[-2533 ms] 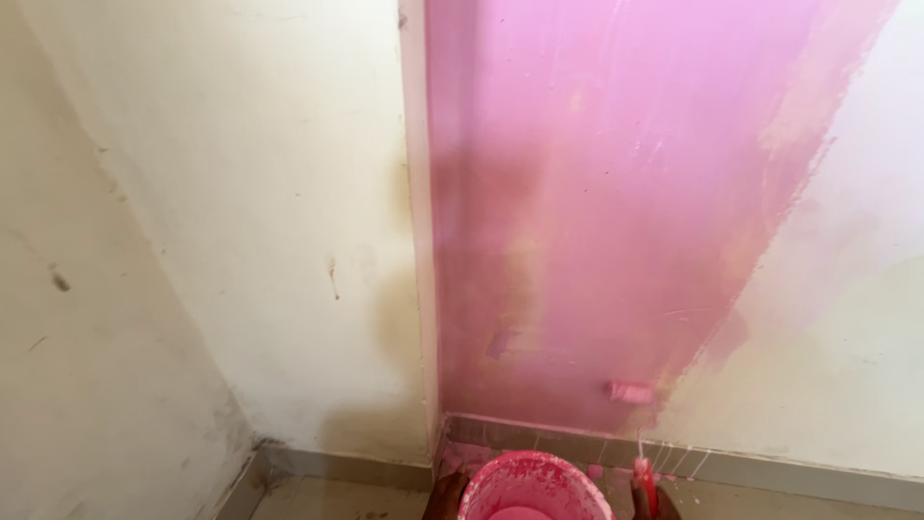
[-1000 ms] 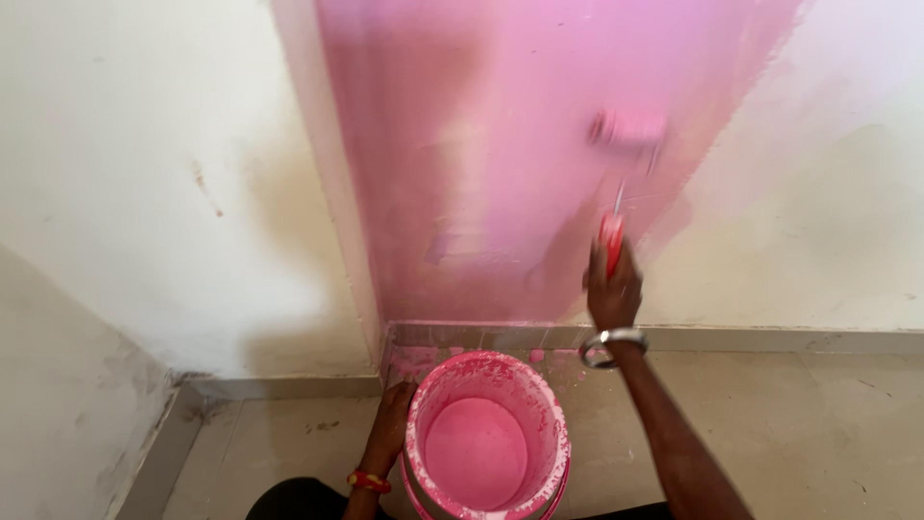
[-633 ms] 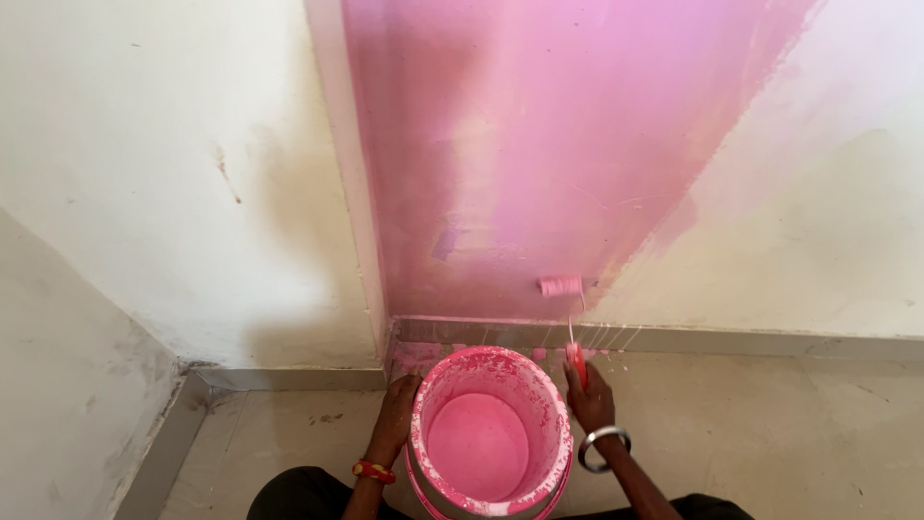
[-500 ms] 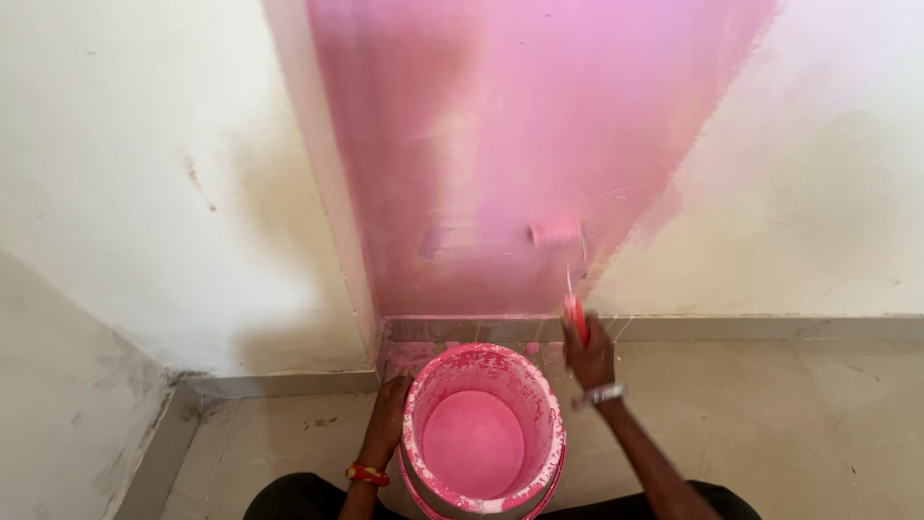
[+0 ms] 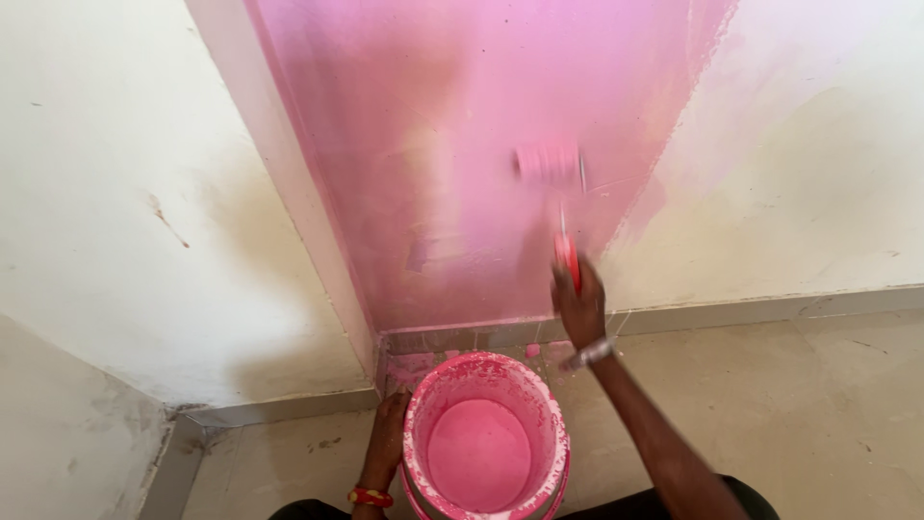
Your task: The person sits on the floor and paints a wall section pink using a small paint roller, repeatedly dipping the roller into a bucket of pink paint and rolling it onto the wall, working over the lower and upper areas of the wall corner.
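Observation:
My right hand (image 5: 579,300) grips the red handle of a small paint roller (image 5: 547,162), whose pink-coated sleeve presses on the pink-painted wall strip (image 5: 462,144) above the hand. My left hand (image 5: 387,435) rests against the left side of a pink paint bucket (image 5: 484,441) on the floor, close to the skirting. The bucket holds pink paint and its rim is smeared. A metal bangle sits on my right wrist, a red and yellow band on my left.
White unpainted wall (image 5: 125,193) lies left of the pink strip and more (image 5: 818,173) to the right. A grey skirting (image 5: 731,313) runs along the base. Beige tiled floor (image 5: 799,414) spreads to the right. A wall corner (image 5: 164,424) stands at lower left.
The roller has moved up the pink wall from near the skirting to mid-height, my right hand rising with it. My left hand stays on the bucket.

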